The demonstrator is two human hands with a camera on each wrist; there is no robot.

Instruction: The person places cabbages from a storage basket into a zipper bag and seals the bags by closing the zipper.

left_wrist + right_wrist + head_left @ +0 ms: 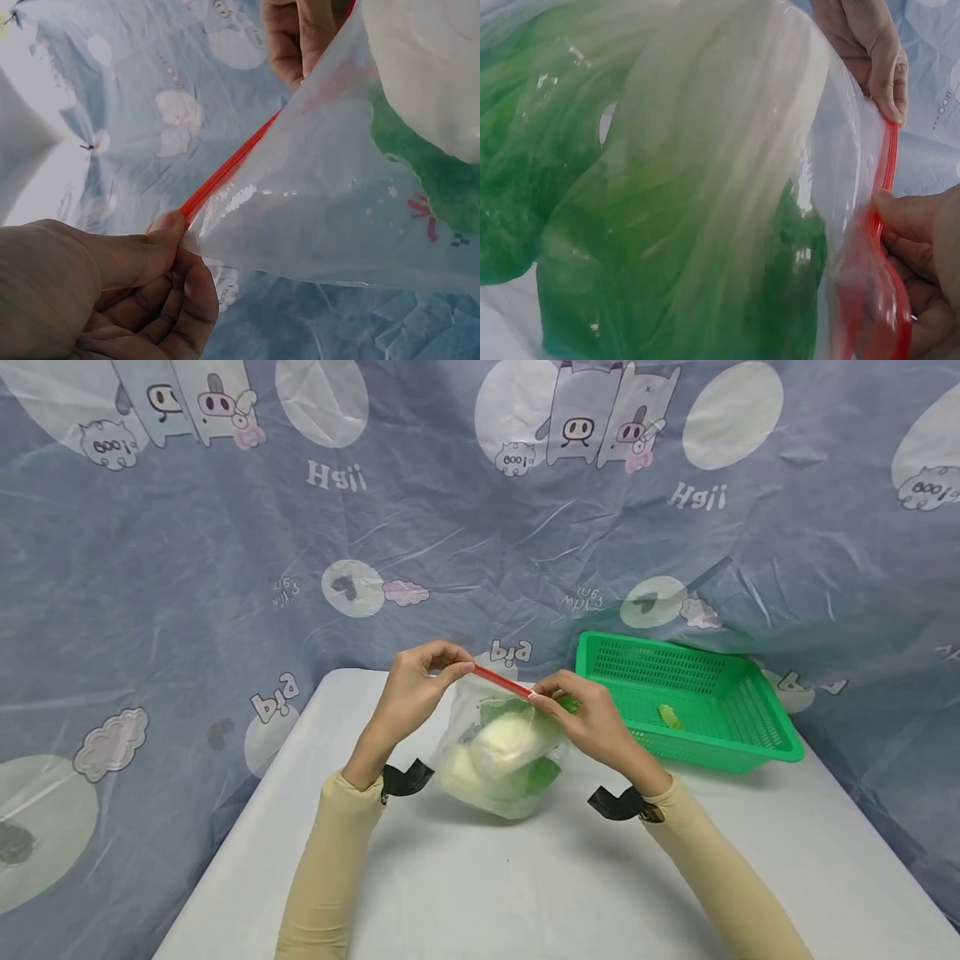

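A clear zip bag [498, 806] with a red zip strip [501, 680] hangs between my two hands over the white table. Inside it are leafy greens with thick white stems [512, 742], resembling bok choy; in the right wrist view the green leaves [630, 247] press against the plastic. My left hand [416, 689] pinches the bag's top corner, at one end of the strip, between thumb and fingers. Farther along the strip, my right hand [588, 714] pinches it with the thumb on top. Between the hands the strip is taut, slanting down to the right in the head view.
Behind my right hand stands a green plastic basket [765, 739] with slotted walls and a small yellow-green leaf piece [670, 717] in it. The white table [480, 893] ends at a blue-grey printed cloth [450, 535] hanging behind and at the sides.
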